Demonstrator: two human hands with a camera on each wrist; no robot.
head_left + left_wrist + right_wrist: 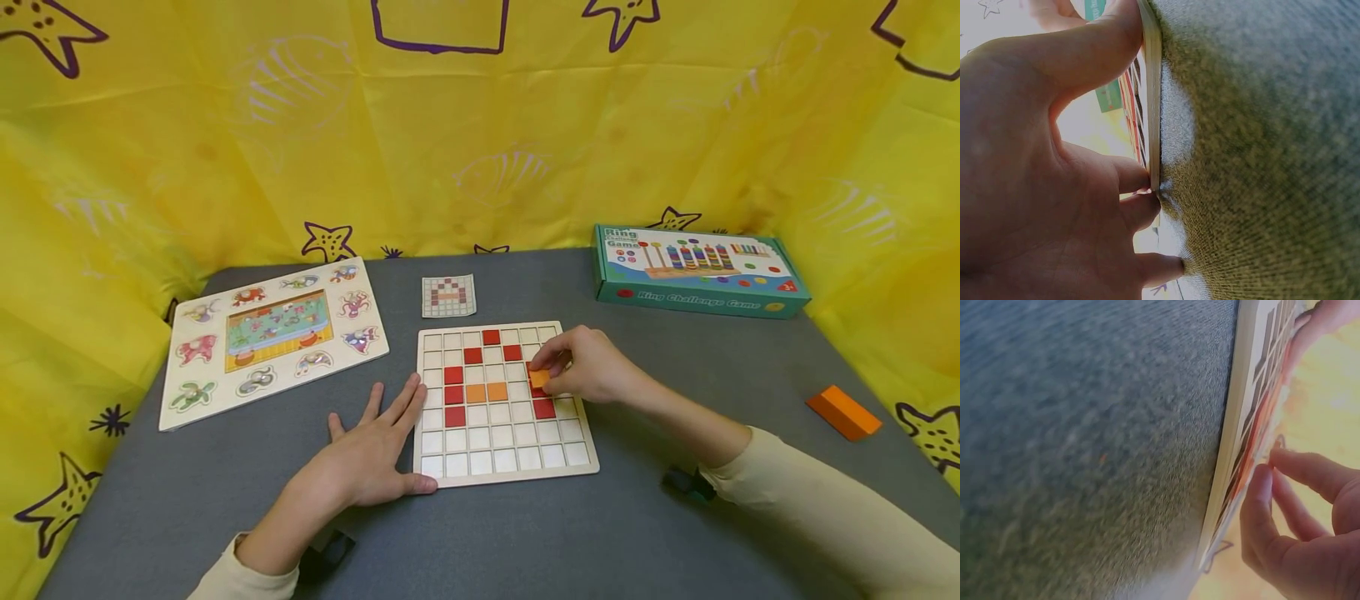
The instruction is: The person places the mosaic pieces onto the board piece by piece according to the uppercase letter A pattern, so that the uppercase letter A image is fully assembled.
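Observation:
A square wooden grid board (512, 458) lies on the table with red tiles (454, 416) and two orange tiles (486, 392) set in its cells. Over its right part my right hand (592, 367) pinches an orange tile (539, 379) between thumb and fingertips, close above red tiles in the right column. In the right wrist view the thumb and fingers (1263, 481) meet near the board's face. My left hand (367, 458) is spread at the board's left edge, thumb at the lower left corner. The left wrist view shows its fingers (1141, 212) straight against the board's side.
A small pattern card (448, 297) lies behind the board. At the left is a sea-animal puzzle board (273, 333). A green Ring Challenge Game box (697, 273) stands at the back right, and an orange block (844, 412) lies at the far right. A yellow curtain (480, 125) hangs behind.

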